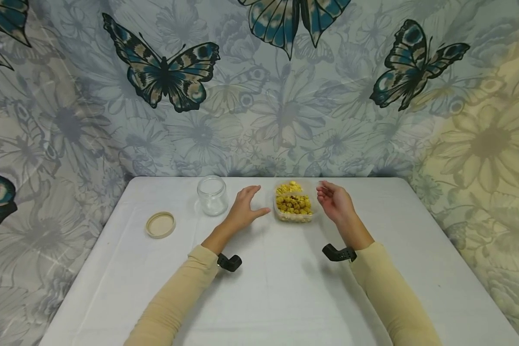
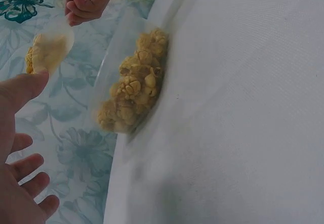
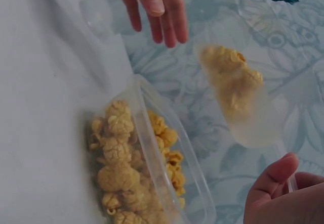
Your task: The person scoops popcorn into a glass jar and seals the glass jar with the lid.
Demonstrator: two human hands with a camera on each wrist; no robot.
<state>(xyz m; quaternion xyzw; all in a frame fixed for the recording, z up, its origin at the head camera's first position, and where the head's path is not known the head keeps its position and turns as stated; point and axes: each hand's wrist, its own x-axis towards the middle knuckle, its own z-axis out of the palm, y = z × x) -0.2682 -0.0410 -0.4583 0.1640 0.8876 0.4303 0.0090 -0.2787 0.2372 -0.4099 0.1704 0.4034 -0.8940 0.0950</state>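
Note:
My right hand (image 1: pixel 334 202) grips the handle of a translucent scoop (image 3: pixel 255 133) heaped with yellow popcorn (image 3: pixel 233 75). The scoop is raised above a clear plastic container (image 3: pixel 202 193), which holds more popcorn (image 1: pixel 295 204) on the table. In the head view the scoop's load overlaps the container's far side. My left hand (image 1: pixel 243 207) is to the left of the container, fingers spread and thumb pointing toward it, holding nothing. Just left of that hand stands a clear glass jar (image 1: pixel 212 196) with its mouth uncovered.
A round beige-rimmed lid (image 1: pixel 160 225) lies on the table left of the jar. The table (image 1: pixel 259 298) has a white cloth. Behind it hangs a butterfly-and-flower patterned backdrop (image 1: pixel 285 115), close to the table's far edge.

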